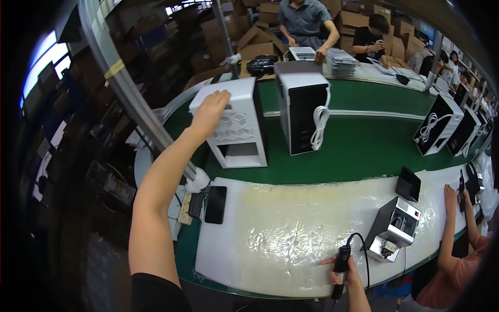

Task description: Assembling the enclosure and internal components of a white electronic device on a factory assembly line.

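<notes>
My left hand (209, 113) reaches up to a tall white box-shaped appliance housing (236, 130) at the left of the green surface. Its fingers lie stretched over the top front edge. The housing stands upright, with a patterned front panel and a rectangular opening low down. Near the front edge my right hand (352, 274) is wrapped round a black corded electric screwdriver (341, 262), which points downward above the pale padded mat (275, 223). To its right lies a metal and black boxy unit (393, 229) with inner parts showing. A black open-topped holder (408, 183) sits behind that unit.
A second housing (304, 112) with a coiled white cord stands beyond the mat; more housings (439, 125) stand at right. A black phone (215, 205), a power strip (185, 208) and a metal post (135, 93) are at left. Co-worker's hands (451, 200) are at right; others work behind.
</notes>
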A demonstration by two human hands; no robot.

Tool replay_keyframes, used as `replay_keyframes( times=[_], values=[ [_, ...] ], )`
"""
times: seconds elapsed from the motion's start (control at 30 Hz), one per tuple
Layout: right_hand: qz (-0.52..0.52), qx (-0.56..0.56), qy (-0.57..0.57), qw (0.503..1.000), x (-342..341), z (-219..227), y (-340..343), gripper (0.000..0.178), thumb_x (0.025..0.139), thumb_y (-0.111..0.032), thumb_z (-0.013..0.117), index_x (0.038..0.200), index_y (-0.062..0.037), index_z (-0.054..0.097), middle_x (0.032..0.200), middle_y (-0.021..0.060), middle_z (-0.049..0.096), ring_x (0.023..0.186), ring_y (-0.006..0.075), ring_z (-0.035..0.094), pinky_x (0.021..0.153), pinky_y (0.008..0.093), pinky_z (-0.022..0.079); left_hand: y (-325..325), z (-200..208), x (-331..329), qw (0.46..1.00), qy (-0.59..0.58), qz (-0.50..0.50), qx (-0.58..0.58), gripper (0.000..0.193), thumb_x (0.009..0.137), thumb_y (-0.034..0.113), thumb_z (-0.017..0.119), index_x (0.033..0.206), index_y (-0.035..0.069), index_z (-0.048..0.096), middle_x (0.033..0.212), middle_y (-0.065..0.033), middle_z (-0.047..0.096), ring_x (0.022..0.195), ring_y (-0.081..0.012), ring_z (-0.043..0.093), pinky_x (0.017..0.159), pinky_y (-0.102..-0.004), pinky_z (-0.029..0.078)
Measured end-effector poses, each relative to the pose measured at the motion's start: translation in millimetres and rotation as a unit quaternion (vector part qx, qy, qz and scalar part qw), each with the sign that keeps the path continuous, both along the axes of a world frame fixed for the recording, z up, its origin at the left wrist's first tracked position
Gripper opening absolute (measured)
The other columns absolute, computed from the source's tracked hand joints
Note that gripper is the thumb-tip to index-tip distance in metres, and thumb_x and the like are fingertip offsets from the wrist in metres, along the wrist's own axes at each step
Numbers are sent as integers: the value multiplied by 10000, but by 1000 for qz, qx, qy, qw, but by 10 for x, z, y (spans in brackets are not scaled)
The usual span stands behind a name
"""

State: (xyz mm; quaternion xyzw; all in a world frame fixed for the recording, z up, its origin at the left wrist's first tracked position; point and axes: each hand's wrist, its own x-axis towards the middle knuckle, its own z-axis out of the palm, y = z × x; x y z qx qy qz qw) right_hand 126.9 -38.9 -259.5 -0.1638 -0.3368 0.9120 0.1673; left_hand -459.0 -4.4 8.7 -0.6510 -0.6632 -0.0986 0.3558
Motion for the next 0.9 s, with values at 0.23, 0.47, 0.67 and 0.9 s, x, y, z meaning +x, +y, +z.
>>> replay_keyframes(
  times=[0.23, 0.47, 0.67, 0.9],
  values=[
    [-65, 0, -62, 996, -172, 123, -71, 733, 859, -694, 425, 1157, -28, 493, 958, 301, 614, 410, 207, 492, 383, 315, 399, -239, -443, 470, 987, -119, -22, 107, 576, 679, -120, 483, 1238, 15, 508, 1328, -195, 478, 1273, -364, 413, 1080, -467, 294],
    [-75, 196, -275, 938, -390, 438, -17, 688, 856, -586, 576, 1128, 36, 463, 791, 130, 588, 455, 168, 534, 432, 310, 435, -793, -2393, 2227, 478, -869, -120, 46, 329, 855, -79, 428, 1165, -32, 529, 1105, -163, 608, 859, -225, 666, 778, -293, 516],
    [-139, 520, -472, 698, -918, 776, 397, 516, 864, -365, 637, 1143, 47, 502, 831, 235, 612, 706, 355, 638, 654, 410, 495, -1249, -2639, 2706, 714, -693, -79, 62, 230, 840, -82, 415, 931, -42, 622, 854, -112, 655, 744, -165, 631, 703, -278, 499],
    [-372, 708, -377, 467, -1723, 589, 104, 402, 822, -167, 618, 1125, 80, 528, 1057, 262, 565, 1010, 398, 535, 875, 462, 433, -1202, -2830, 2617, 585, -800, -100, 84, 186, 849, -65, 442, 903, -43, 619, 825, -96, 641, 741, -147, 611, 699, -257, 486]
  ],
)
